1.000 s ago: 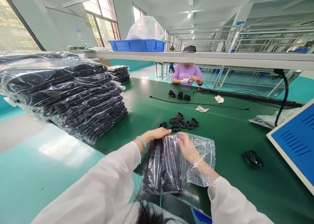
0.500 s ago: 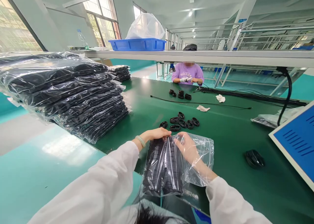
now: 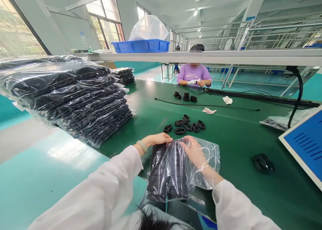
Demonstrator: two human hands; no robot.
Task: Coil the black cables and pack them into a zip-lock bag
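A clear plastic bag (image 3: 201, 169) lies at the near edge of the green belt, part filled with two rows of coiled black cables (image 3: 167, 173). My left hand (image 3: 157, 140) grips the bag's far left rim with curled fingers. My right hand (image 3: 195, 152) reaches inside the bag through its mouth, fingers bent over the cable rows. Just beyond the bag, several loose black cable coils (image 3: 187, 125) lie on the belt.
A tall stack of filled bags (image 3: 72, 95) stands at the left. A person in a purple top (image 3: 193, 75) works at the far end, with more coils (image 3: 184, 96) and long black cables (image 3: 254, 98) nearby. A lone coil (image 3: 263, 163) and a blue-and-white panel (image 3: 305, 142) are at right.
My hands shifted only slightly on the bag; the bag's far edge has been drawn a little closer together. The person at the far end moved their hands.
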